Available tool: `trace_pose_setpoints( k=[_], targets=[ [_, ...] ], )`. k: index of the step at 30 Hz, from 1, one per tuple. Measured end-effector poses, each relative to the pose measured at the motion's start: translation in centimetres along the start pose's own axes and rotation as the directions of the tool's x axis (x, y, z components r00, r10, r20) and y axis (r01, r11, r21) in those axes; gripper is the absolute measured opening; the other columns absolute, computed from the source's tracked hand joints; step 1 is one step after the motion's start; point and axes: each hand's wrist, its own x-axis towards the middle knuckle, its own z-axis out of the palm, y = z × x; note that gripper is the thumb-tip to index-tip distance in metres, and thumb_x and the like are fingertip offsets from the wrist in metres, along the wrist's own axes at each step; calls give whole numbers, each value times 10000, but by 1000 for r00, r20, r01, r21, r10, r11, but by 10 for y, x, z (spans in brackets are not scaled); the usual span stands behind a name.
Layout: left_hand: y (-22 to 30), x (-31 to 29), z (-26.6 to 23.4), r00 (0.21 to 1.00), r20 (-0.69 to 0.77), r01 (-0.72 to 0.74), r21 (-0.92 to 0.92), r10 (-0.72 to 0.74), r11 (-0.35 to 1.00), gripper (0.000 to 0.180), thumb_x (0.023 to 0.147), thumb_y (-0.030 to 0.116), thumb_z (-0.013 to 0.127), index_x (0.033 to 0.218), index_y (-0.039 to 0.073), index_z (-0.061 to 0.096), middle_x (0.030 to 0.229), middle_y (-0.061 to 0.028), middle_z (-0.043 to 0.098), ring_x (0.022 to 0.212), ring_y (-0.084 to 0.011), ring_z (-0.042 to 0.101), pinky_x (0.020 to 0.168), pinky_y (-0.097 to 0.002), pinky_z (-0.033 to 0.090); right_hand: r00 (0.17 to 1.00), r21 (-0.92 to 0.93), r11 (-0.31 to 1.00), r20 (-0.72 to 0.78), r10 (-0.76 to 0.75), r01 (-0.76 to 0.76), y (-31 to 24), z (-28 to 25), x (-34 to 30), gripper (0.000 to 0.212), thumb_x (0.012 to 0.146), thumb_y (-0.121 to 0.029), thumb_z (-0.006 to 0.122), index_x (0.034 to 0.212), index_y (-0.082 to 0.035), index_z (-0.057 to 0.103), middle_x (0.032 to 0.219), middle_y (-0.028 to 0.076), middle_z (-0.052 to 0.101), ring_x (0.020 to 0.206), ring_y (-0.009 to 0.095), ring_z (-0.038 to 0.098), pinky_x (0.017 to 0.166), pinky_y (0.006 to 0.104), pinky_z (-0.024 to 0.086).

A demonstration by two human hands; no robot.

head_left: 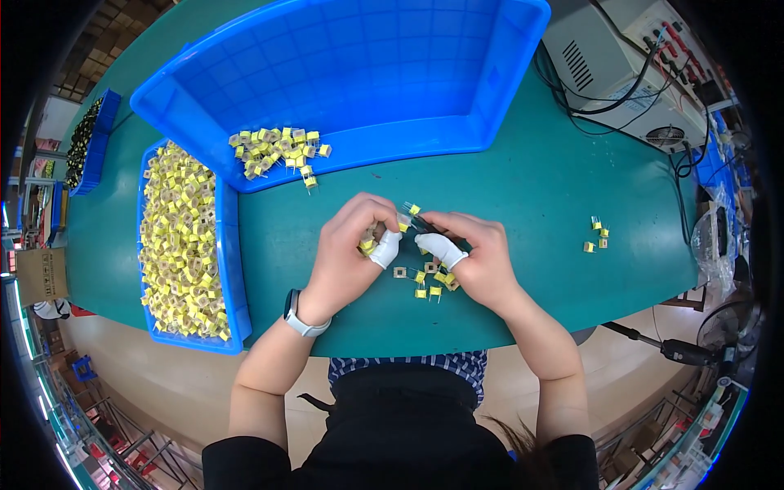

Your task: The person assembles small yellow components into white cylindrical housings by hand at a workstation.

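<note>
My left hand (pixel 353 243), a white cot on its thumb, curls around several small yellow-taped coil bobbins, one bobbin (pixel 404 222) pinched at the fingertips. Facing it, my right hand (pixel 475 249), also with a white thumb cot, closes on a slim dark object (pixel 422 224) whose kind I cannot make out. The fingertips of both hands almost meet at that bobbin. Another bobbin with thin pins (pixel 413 209) shows just beyond them. Below and between the hands, several loose bobbins (pixel 420 278) lie on the green table, some partly under my right hand.
A blue bin (pixel 231 278) full of bobbins stands at the left. Behind my hands a large blue crate (pixel 392 139) lies on its side with a bobbin pile (pixel 278 151). A few bobbins (pixel 603 233) lie at the right. A grey cabled instrument (pixel 596 69) stands back right.
</note>
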Motion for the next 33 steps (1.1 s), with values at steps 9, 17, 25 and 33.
trace_pose_setpoints(
  k=[9, 17, 25, 33],
  targets=[
    [-6, -2, 0, 999, 41, 39, -74, -36, 996, 190, 833, -37, 710, 934, 59, 581, 987, -49, 642, 834, -160, 650, 706, -279, 517, 998, -73, 996, 15, -58, 59, 4, 0, -1, 241, 876, -68, 747, 1102, 16, 739, 931, 122, 745, 712, 155, 706, 600, 281, 555],
    [-11, -1, -13, 865, 453, 501, -809, -216, 307, 274, 911, 187, 721, 958, 135, 456, 958, -71, 563, 644, -46, 468, 565, -177, 363, 992, 9, 996, -91, -89, 90, 8, -1, 0, 282, 879, -55, 747, 1146, 29, 717, 940, 124, 737, 755, 154, 701, 615, 279, 564],
    [-2, 0, -15, 872, 481, 489, -850, -87, 196, 402, 912, 282, 730, 1136, 154, 421, 944, -42, 511, 547, -21, 359, 476, -168, 269, 994, -22, 995, -60, -95, 94, 1, -2, 0, 280, 876, -46, 746, 1144, 28, 718, 943, 123, 738, 763, 161, 702, 619, 279, 570],
    [-8, -2, -21, 862, 477, 469, -627, -169, 623, 326, 887, 267, 763, 1096, 113, 567, 930, -9, 548, 620, -79, 481, 543, -242, 391, 995, -41, 996, -53, -86, 84, 2, 0, 1, 289, 869, -45, 751, 1148, 26, 717, 955, 123, 739, 761, 162, 703, 620, 274, 567]
  ],
)
